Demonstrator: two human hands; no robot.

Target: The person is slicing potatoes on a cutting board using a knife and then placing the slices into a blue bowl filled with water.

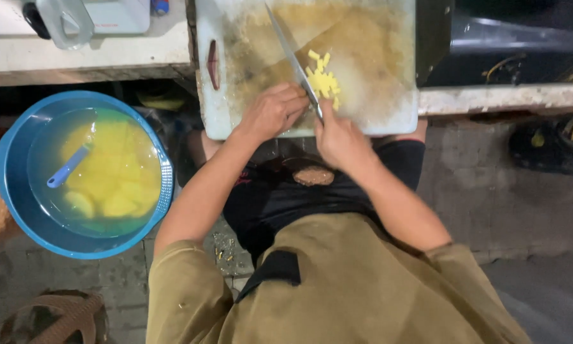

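Dicing under way on a stained white cutting board

The right hand is clenched on the handle of a long knife, blade pointing to 11 o'clock; the left hand is curled over what it steadies, hidden beneath the fingers. A small pile of yellow cubes is cut, at 1 o'clock of the hands. Many more peeled yellow pieces soak in the blue basin at 9 o'clock, apparently uncut.
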